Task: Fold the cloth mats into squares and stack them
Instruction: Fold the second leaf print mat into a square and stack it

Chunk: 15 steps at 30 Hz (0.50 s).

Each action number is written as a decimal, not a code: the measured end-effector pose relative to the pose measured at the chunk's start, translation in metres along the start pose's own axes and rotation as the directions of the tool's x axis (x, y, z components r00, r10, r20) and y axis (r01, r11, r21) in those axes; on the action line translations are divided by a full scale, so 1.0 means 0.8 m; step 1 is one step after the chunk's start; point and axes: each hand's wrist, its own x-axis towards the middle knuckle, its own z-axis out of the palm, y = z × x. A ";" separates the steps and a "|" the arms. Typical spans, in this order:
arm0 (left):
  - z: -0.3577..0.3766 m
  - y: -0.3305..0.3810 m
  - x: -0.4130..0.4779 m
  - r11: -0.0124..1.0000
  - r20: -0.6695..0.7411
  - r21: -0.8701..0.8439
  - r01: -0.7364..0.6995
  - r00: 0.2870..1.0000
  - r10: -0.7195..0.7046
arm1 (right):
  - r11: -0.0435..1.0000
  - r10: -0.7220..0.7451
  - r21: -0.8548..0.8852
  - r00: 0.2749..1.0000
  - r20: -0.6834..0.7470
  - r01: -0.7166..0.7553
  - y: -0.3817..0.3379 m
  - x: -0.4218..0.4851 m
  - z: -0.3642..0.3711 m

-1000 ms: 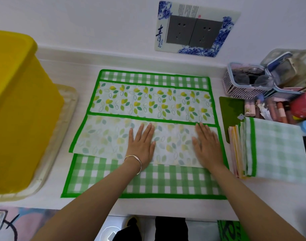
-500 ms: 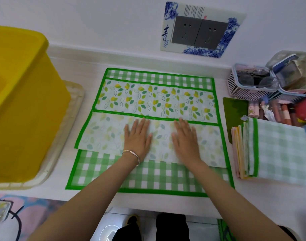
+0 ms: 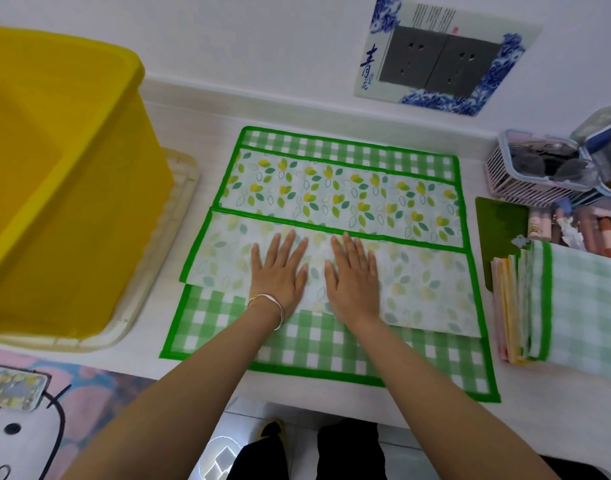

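A leaf mat (image 3: pixel 338 195) with a green border lies flat in the middle of the desk (image 3: pixel 207 140). Its far panel shows the bright print and its near panel a paler one. It seems to lie on a checked mat (image 3: pixel 332 355), whose strips show along the far and near edges, though the two could be one piece.

Both hands press on the pale near panel, side by side and just apart. The left hand (image 3: pixel 278 271) lies palm down with straight fingers slightly spread, holding nothing, a bracelet (image 3: pixel 267 303) on its wrist. The right hand (image 3: pixel 354 275) lies the same way, flat and wide, its fingertips near the green seam between the two panels.

At the right edge of the desk sits a stack (image 3: pixel 574 306) of folded mats, a checked one on top. Far of it are a green card (image 3: pixel 501 230) and a basket (image 3: pixel 539 178). A yellow bin (image 3: pixel 54 202) stands on a tray (image 3: pixel 151 306) at the left. A socket plate (image 3: pixel 439 60) is on the far wall.
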 end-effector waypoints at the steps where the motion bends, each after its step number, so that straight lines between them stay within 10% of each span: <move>1: -0.002 -0.009 -0.001 1.000 -0.010 -0.004 0.020 1.000 -0.020 | 1.000 0.000 -0.003 1.000 0.002 0.000 0.001 0.000 0.000; 15: -0.024 -0.122 -0.011 0.990 -0.039 -0.007 0.139 0.989 -0.139 | 1.000 -0.004 0.026 1.000 0.011 0.004 0.003 0.000 -0.001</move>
